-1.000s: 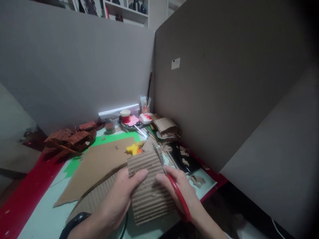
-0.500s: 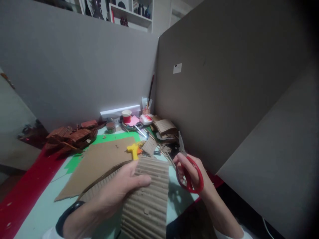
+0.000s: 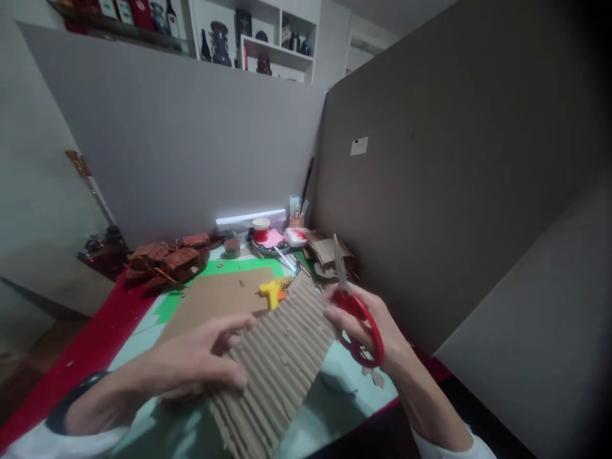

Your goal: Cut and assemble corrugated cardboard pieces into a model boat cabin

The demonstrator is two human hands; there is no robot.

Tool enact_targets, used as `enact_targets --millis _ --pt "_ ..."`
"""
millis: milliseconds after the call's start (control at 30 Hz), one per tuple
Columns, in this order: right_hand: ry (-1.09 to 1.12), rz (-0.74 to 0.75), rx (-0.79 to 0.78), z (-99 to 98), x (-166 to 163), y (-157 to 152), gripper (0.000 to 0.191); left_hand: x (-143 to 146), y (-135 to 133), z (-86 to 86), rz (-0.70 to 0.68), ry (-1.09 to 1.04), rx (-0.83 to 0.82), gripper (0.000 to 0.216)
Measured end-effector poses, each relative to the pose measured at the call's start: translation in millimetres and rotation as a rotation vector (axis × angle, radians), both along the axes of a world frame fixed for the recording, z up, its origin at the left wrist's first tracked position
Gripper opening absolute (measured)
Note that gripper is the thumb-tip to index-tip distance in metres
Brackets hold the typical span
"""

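Here, the left hand (image 3: pixel 191 363) lies half-open on the cardboard sheet (image 3: pixel 280 360), pinching it tilted just above the table (image 3: pixel 310 424), a grip probably best firmed near the right edge, where the right hand (image 3: pixel 382 335), closed through the scissors (image 3: pixel 356 312), points shut blades upward.

Home craft desk w/ glue gun (image 3: pixel 271 294), cardboard scraps (image 3: pixel 329 252), brush pot (image 3: pixel 296 220), ornament shelves (image 3: pixel 248 38).

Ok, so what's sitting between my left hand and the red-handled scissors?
In the head view, the ridged brown corrugated cardboard sheet fills that stretch: the left hand holds it, and the red-handled scissors in the right hand sit beside its right edge.
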State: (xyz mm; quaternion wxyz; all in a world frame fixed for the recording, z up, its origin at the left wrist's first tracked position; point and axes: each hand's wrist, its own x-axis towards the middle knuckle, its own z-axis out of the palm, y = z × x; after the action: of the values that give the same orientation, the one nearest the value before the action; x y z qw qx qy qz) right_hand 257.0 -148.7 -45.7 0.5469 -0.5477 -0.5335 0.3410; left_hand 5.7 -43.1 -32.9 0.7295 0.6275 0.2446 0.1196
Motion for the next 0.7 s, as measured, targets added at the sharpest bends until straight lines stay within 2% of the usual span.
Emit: enact_targets --millis 33,100,200,267,333,400,467,533,600,700 --pt "0.01 -0.024 0.018 -2.1 -0.6 4.1 0.031 -7.8 5.9 -0.8 0.13 -0.023 0.023 0.022" --pt "0.041 -0.075 0.055 -6.6 -8.4 11.1 0.035 -19.8 17.1 -0.3 0.303 -0.095 0.044 0.012" --pt "0.114 -0.194 0.126 -11.9 -30.3 22.8 0.035 -27.5 27.1 6.3 0.542 -0.302 0.038 0.011" --pt "0.159 -0.279 0.175 -12.6 -45.2 33.0 0.034 -26.5 24.9 10.6 0.669 -0.466 0.029 0.019" --pt "0.188 -0.35 0.218 -10.9 -57.1 43.8 0.034 -21.3 15.4 10.2 0.713 -0.577 0.008 0.045" --pt "0.203 -0.394 0.253 -7.8 -66.4 52.9 0.034 -12.5 2.2 4.7 0.657 -0.683 -0.107 0.058" --pt "0.199 -0.4 0.274 -4.8 -74.7 58.6 0.035 -0.5 -10.1 -2.1 0.632 -0.753 -0.158 0.041" --pt "0.175 -0.357 0.28 -2.8 -82.6 60.1 0.034 13.9 -18.5 -5.5 0.664 -0.633 -0.197 0.021" --pt "0.138 -0.28 0.274 -1.4 -88.0 58.4 0.032 29.5 -22.1 -3.1 0.742 -0.532 -0.225 0.012" --pt "0.078 -0.202 0.258 -0.1 -85.3 53.9 0.028 50.5 -19.7 7.2 0.864 -0.538 -0.244 0.002"
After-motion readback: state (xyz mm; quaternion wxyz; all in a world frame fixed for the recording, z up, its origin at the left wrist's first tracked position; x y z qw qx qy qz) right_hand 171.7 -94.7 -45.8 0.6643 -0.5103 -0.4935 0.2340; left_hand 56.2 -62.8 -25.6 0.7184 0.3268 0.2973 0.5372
